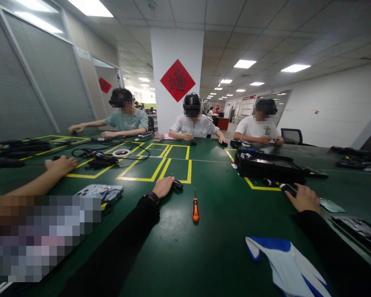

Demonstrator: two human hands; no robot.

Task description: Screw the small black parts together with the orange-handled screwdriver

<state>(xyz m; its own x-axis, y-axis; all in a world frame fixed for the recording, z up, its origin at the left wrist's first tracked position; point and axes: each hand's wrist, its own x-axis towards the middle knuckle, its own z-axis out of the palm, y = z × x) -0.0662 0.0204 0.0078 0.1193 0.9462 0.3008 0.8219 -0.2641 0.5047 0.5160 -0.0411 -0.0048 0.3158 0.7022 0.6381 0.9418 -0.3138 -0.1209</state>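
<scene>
My left hand (163, 187) rests on the green table (173, 243), its fingers closed round a small black object (177, 185) beside a yellow tape line. Far to the right, my right hand (305, 198) has its fingers on a dark cylindrical object (288, 189) with a light end, in front of a black open case (268, 165). Between my hands an orange and black screwdriver (196, 210) lies with its tip pointing away from me. What the two held objects are is too small to tell.
A blue and white glove (289, 260) lies near my right forearm. Cables (102, 154) and a clear bag (99, 192) lie at left, near another person's hand (62, 165). Three people sit across the table. Flat packages (361, 229) lie far right.
</scene>
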